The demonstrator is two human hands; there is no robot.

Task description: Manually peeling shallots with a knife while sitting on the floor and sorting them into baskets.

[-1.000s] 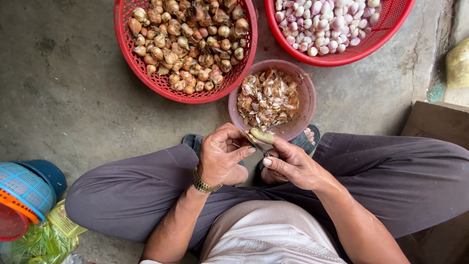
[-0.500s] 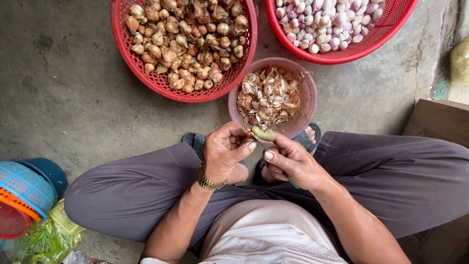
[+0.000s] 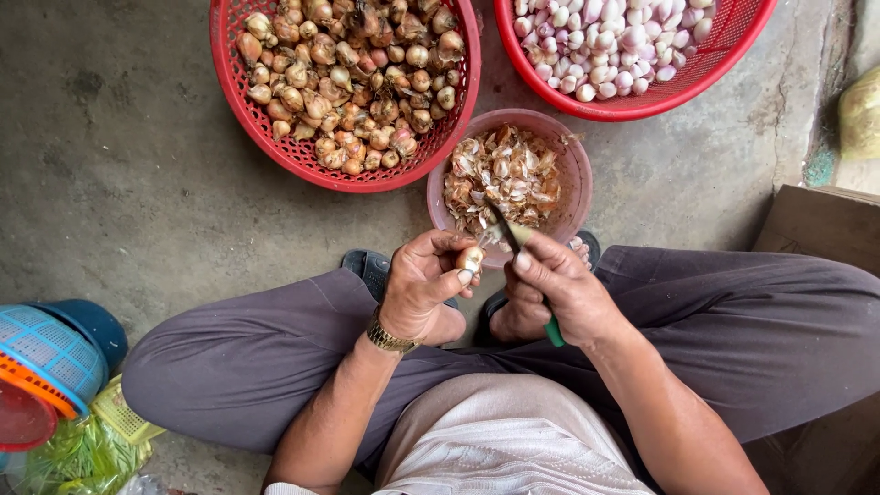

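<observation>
My left hand [image 3: 424, 284] pinches a small brown-skinned shallot [image 3: 470, 259] between thumb and fingers, just over the near rim of a pink bowl [image 3: 577, 170] of papery peels. My right hand [image 3: 559, 286] grips a small knife [image 3: 515, 236] with a green handle, its blade pointing up toward the shallot and the bowl. A red basket [image 3: 229, 87] of unpeeled shallots stands at the upper left. Another red basket [image 3: 724, 50] with peeled pale-pink shallots is at the upper right. I sit with legs crossed, in dark trousers.
Stacked blue, orange and red plastic baskets [image 3: 46, 367] and some greens [image 3: 78, 458] lie at lower left. A brown cardboard box [image 3: 816, 220] is at the right edge, a yellowish bag [image 3: 862, 115] above it. Sandals [image 3: 367, 266] rest on the grey concrete floor [image 3: 110, 183].
Both hands have shifted slightly. The shallot now shows at my left fingertips and the knife blade is angled up over the bowl's rim.
</observation>
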